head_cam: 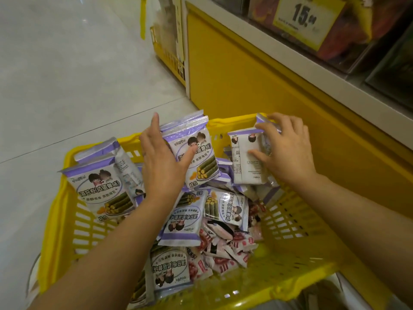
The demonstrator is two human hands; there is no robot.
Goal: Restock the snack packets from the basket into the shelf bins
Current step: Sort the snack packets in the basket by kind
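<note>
Glossy plastic-film snack packets (190,211) in slotted yellow plastic basket (290,231)

I've got a big 15 on the yellow price sign (306,19) up on the shelf, but the small digits after it are too blurred to read. The left packet (100,186) reads 海苔卷(咸蛋黄味) in full. The upright packet (196,157) shows 蛋黄味, and 糕点 at its bottom corner (its title is partly covered). An upside-down packet (185,217) has the same title. The back print on the turned packet (245,162) is too fine to read.
</note>
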